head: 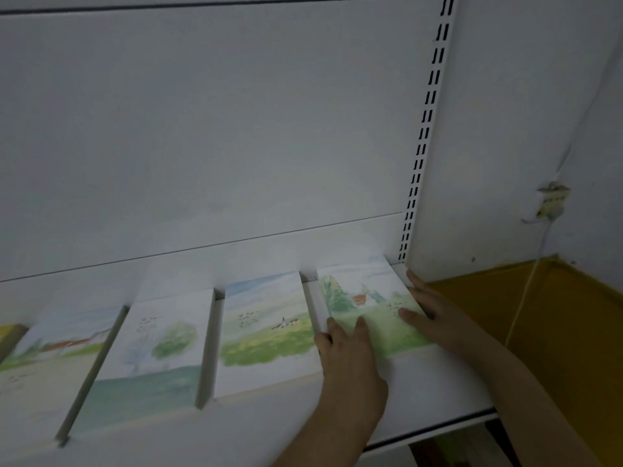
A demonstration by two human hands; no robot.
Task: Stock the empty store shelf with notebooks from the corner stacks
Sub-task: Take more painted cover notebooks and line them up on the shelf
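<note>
Sitting at the shelf's (pixel 438 385) right end, the last stack (pixel 367 298) has both hands on it: left hand (pixel 350 362) flat on its near-left corner, right hand (pixel 435 315) flat along its right edge, fingers straight, nothing gripped.

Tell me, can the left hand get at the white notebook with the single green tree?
Probably yes. The left hand rests on the rightmost notebook; the tree notebook lies two places left, top uncovered, nothing between.
</note>
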